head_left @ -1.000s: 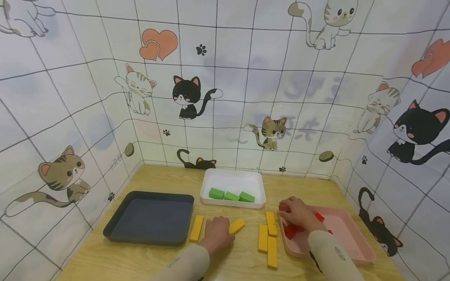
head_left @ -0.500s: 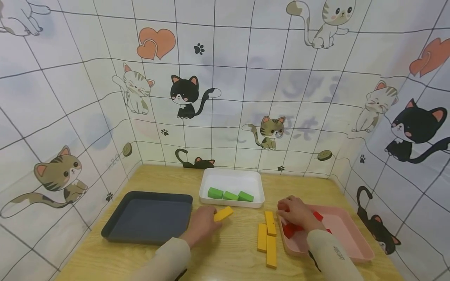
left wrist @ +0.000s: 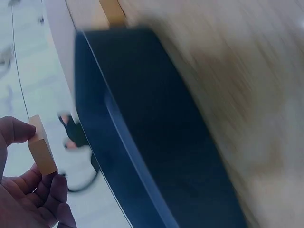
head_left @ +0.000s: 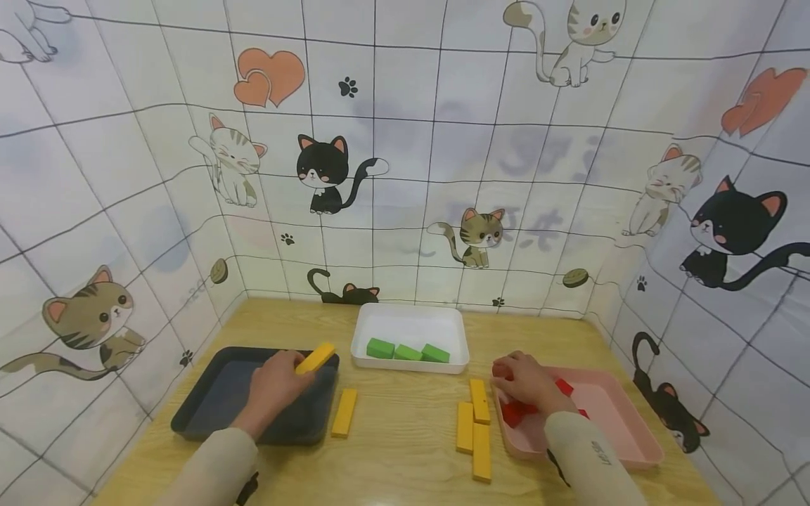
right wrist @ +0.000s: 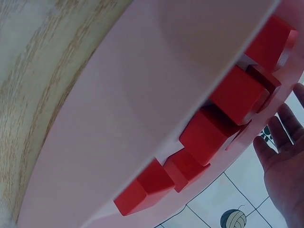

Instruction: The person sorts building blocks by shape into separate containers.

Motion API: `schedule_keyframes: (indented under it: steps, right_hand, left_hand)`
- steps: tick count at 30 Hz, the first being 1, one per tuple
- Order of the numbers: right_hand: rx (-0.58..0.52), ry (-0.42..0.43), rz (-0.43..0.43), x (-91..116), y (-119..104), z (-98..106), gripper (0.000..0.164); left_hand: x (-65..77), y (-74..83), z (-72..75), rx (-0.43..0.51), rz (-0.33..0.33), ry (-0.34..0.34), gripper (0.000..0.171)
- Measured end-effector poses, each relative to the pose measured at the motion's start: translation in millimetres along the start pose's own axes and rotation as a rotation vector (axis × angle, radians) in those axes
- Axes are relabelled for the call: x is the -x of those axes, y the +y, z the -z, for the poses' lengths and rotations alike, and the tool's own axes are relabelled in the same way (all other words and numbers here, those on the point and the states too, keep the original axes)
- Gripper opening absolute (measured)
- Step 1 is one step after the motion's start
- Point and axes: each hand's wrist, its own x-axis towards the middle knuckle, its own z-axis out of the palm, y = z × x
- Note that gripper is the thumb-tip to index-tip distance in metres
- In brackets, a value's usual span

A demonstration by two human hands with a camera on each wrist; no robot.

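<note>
Between thumb and fingers, my left hand [head_left: 275, 383] pinches a yellow block [head_left: 316, 358]. In the head view it overlaps the dark grey tray [head_left: 209, 393]; the left wrist view shows the block [left wrist: 42, 149] held by the fingertips beyond the tray's wall. Over the left side of the pink tray [head_left: 623, 414], my right hand [head_left: 531, 383] hovers with fingers loosely extended. Several red blocks [right wrist: 209, 135] lie in that tray, partly hidden under the hand in the head view. The right wrist view shows nothing between the fingers [right wrist: 280, 135].
One yellow block [head_left: 344, 413] lies just right of the dark tray. Three more yellow blocks [head_left: 481, 450] lie close together left of the pink tray. A white tray [head_left: 411, 320] with three green blocks [head_left: 408, 353] stands at the back, before the cat-print wall cloth [head_left: 392, 190].
My left hand has lifted the yellow block off the table and carried it left, from the middle to over the dark tray. My right hand has stayed at the pink tray.
</note>
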Motion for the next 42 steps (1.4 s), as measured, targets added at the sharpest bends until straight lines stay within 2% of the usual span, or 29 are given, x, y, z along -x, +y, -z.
schedule_keyframes:
  steps: [3,8,11,15,20,23,30,42]
  right_hand:
    - [0.005,-0.001,0.001,-1,0,-1,0.051]
    - [0.006,-0.004,-0.018,-1,0,-2,0.051]
    - [-0.008,-0.008,-0.037,-1,0,-1,0.052]
    - [-0.02,-0.014,-0.045,-1,0,-1,0.053]
    - [-0.014,-0.018,-0.046,-3,1,-1,0.054]
    - [-0.009,-0.019,-0.05,-4,2,-2,0.054]
    - [-0.007,-0.013,-0.033,-3,5,-1,0.054]
    - [-0.01,-0.015,-0.035,-1,3,-1,0.053]
  left_hand:
    - [1.3,-29.5,15.1,-0.016,0.038,0.005,0.043]
    - [1.0,-75.5,26.2,-0.068,0.103,0.006,0.047]
    - [-0.3,-92.9,28.3,-0.079,0.137,-0.009,0.048]
    - [-1.3,-104.8,28.7,-0.083,0.171,-0.013,0.048]
    - [-1.8,-107.5,25.7,-0.142,0.19,-0.031,0.06]
    - [-1.9,-104.5,22.8,-0.136,0.183,-0.015,0.064]
    - [-3.2,-87.5,19.8,-0.113,0.124,0.05,0.06]
    - [-6.3,-60.2,7.9,-0.084,0.075,0.043,0.057]
